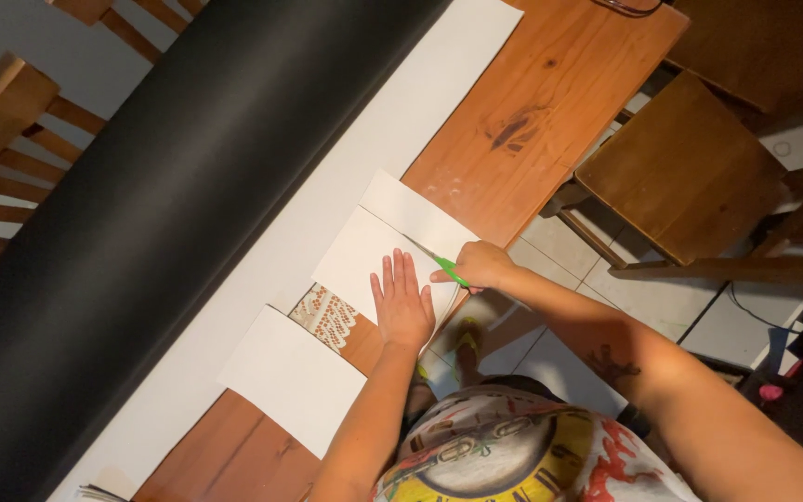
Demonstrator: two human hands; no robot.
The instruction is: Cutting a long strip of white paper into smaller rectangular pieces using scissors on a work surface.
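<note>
We see our left hand [402, 311] pressed flat, fingers spread and open, on a white sheet of paper [369, 256] that lies on the wooden tabletop [532, 112] near its edge. Our right hand [482, 265] is closed around a green-handled cutter [451, 271], whose thin blade points up and to the left, away from us, along a slit running diagonally across the sheet. The cut line lies just to the right of the left hand's fingertips, so the right hand is the nearer one to it, and the two hands sit close together, almost touching. A second white sheet [295, 376] lies separately to the lower left, and between the two a small patterned piece [325, 316] with orange dots shows. Beyond them one large black roll [169, 186] with a white margin stretches diagonally across the tabletop. We count two loose white sheets, one cutter, one roll.
</note>
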